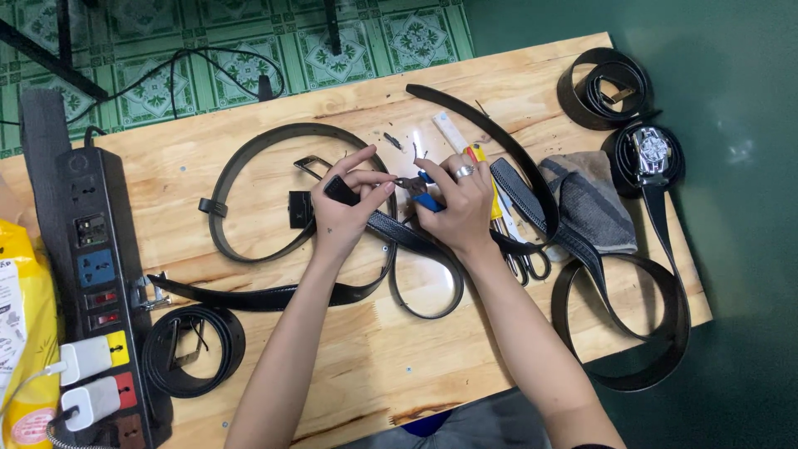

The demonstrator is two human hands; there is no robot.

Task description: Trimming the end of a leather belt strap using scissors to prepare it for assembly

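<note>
My left hand (347,208) pinches the black end of a belt (249,141) between thumb and fingers at the middle of the wooden table (374,366). My right hand (459,204), with a ring on one finger, grips blue-handled pliers (422,193) whose jaws meet that belt end. The belt loops to the left and carries a metal buckle. Another black belt (428,309) lies looped under my wrists.
A black power strip (96,249) with white chargers lies at the left, beside a yellow bag (21,291). Coiled belts (193,349) sit at lower left and top right (604,87). Scissors (524,262), a grey cloth (592,199) and a long belt (657,333) lie right.
</note>
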